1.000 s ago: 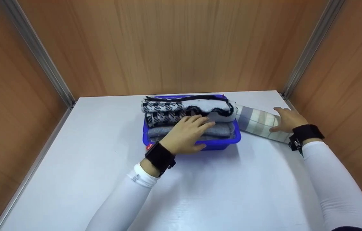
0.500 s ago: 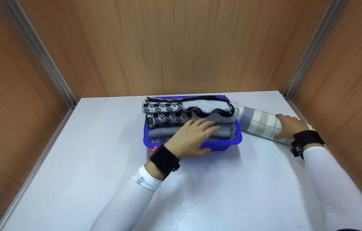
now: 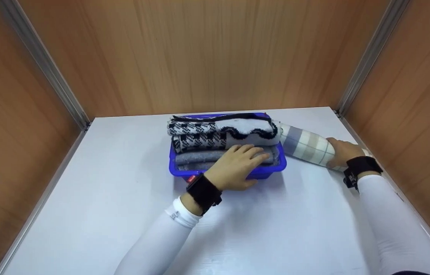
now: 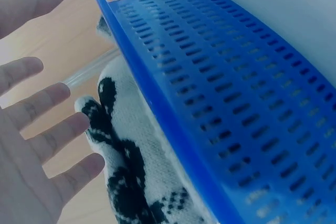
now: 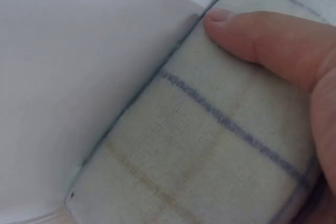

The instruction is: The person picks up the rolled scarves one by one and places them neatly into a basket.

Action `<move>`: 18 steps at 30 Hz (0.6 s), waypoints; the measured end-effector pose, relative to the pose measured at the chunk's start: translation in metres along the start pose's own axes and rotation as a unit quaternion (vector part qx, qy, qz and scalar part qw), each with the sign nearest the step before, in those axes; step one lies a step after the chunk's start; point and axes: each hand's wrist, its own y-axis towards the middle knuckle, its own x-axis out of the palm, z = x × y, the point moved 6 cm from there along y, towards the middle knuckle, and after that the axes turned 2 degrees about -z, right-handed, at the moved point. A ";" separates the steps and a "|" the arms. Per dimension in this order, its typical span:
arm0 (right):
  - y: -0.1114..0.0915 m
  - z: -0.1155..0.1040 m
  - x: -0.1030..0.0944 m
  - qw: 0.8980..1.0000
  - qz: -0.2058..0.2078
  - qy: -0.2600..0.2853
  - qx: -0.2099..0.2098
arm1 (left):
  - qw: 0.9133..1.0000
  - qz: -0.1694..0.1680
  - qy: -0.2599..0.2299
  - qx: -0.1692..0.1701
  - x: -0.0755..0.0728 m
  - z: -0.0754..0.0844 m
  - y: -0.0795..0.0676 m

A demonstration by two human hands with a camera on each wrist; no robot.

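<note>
A blue plastic basket [image 3: 175, 172] stands at the back middle of the white table. Folded grey cloth [image 3: 194, 156] lies in it at the front, with a folded black-and-white knit [image 3: 199, 142] behind, rising above the rim. My left hand [image 3: 234, 169] hovers at the basket's front with spread fingers, holding nothing. In the left wrist view its fingers stand apart from the basket's slotted wall [image 4: 210, 77]. On the right, my right hand [image 3: 344, 152] grips the near end of a folded plaid cloth [image 3: 305, 143]. The thumb [image 5: 268, 38] lies across its top; the other fingers are hidden.
Wood-grain panels [image 3: 215, 57] enclose the white table [image 3: 123, 198] at the back and both sides. Metal posts [image 3: 60, 82] run up the corners. The plaid cloth's far end meets the basket's right side, and my right hand is near the right panel [image 3: 413, 126].
My left hand has drifted right and slightly toward me over the basket's front. The right hand has lowered and closed its grip on the plaid cloth, whose top now bulges. The basket has stayed put.
</note>
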 end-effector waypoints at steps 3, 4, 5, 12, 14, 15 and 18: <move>-0.001 0.002 0.002 1.000 -0.005 0.012 0.007 | 1.000 0.006 -0.001 0.006 0.001 0.004 0.005; -0.003 0.001 0.002 1.000 -0.007 0.015 0.011 | 1.000 0.007 -0.002 0.007 0.001 0.006 0.006; -0.005 0.000 0.002 1.000 -0.009 0.016 0.013 | 1.000 0.008 -0.002 0.009 0.002 0.007 0.007; -0.017 -0.007 0.001 1.000 0.000 0.004 0.013 | 1.000 -0.007 -0.001 0.016 0.010 0.016 0.014; -0.016 -0.005 0.003 1.000 0.001 0.002 0.010 | 1.000 -0.015 -0.005 0.016 0.011 0.018 0.016; -0.015 -0.003 0.004 1.000 0.001 0.000 0.008 | 1.000 -0.017 -0.007 0.016 0.012 0.019 0.017; -0.019 -0.003 0.006 1.000 0.001 0.000 0.003 | 1.000 -0.020 -0.009 0.022 0.014 0.023 0.020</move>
